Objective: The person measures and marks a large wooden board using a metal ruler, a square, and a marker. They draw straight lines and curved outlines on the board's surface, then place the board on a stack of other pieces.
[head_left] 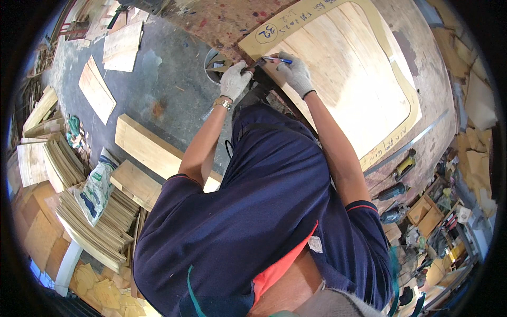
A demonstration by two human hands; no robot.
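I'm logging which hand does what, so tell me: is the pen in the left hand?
No, the right hand holds the pen, and the left hand is apart from it.

There are two gloves (235,83), one pen (284,61), one wristwatch (224,103)

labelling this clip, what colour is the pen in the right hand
Blue pen with a whitish section, in the head view.

smooth grained wood panel (351,79) at right, overlaid by matt tan template (280,25), plastic pen (285,61), gloves (235,82) knitted in rough cloth, glossy metal watch (224,102), crinkled plastic sack (97,186) seen at near left
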